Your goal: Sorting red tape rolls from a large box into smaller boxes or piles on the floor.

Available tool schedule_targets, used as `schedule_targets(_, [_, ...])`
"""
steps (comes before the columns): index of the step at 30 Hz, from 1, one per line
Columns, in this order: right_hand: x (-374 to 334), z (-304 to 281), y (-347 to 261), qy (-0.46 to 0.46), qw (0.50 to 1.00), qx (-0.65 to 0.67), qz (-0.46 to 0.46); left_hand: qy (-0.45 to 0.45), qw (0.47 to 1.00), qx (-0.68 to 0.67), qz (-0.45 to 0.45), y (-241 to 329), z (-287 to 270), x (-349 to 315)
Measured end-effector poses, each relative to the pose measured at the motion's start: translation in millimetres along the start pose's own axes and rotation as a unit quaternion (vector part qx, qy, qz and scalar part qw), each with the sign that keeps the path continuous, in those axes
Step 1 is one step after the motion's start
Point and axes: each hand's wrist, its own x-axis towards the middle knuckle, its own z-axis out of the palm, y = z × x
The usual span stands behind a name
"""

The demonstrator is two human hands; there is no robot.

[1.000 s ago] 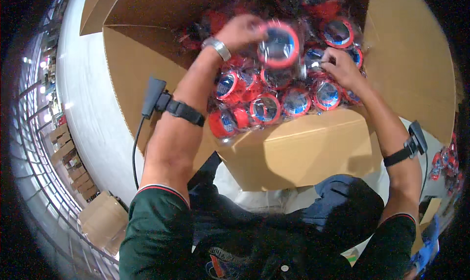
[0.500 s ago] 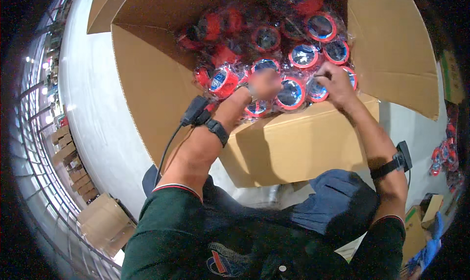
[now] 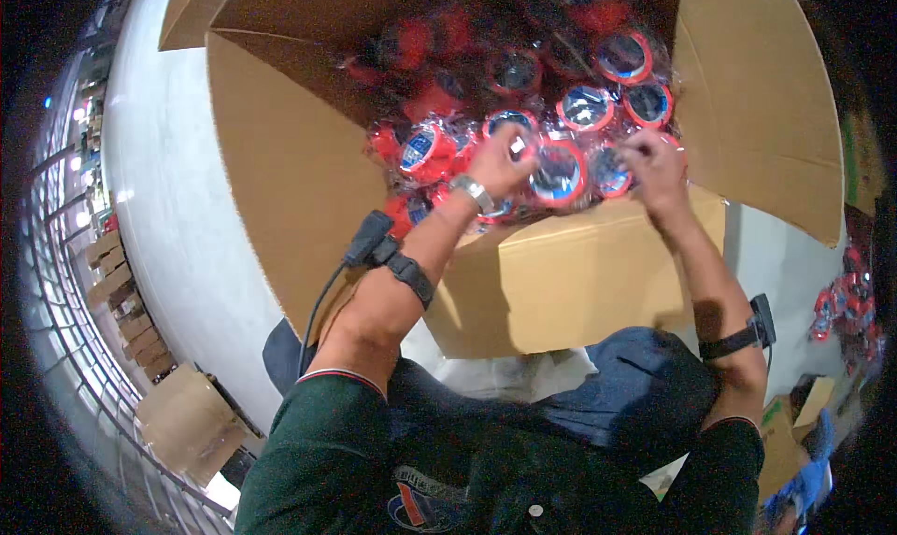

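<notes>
Roll [image 3: 580,182] lies upper centre of frame in box [image 3: 579,287], left hand [image 3: 505,164] at its left edge, right hand [image 3: 660,172] by second roll [image 3: 612,174]; cannot tell whether either grip is clamped; risk: glossy, crumpled wrap [image 3: 599,144] could slip or snag, dragging both rolls together.
</notes>
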Motion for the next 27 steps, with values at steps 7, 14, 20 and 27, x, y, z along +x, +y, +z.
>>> schedule_targets(7, [-8.1,-64.6,2.5,0.127,0.986,0.112,0.011,0.113,0.992,-0.010,-0.054,12.5,-10.1,34.3])
schedule_targets(14, [-12.6,-25.9,-8.5,0.008,0.991,-0.090,-0.094,0.007,0.999,-0.041,0.032,66.8,87.1,20.6])
schedule_targets(20, [-10.6,-20.2,-6.1,-0.073,0.969,-0.235,0.004,-0.126,0.876,0.461,0.064,-7.5,-39.2,-15.5])
schedule_targets(27, [-13.1,-28.3,5.4,-0.050,0.964,-0.253,-0.059,-0.265,0.842,0.456,-0.114,3.4,-52.2,-17.1])
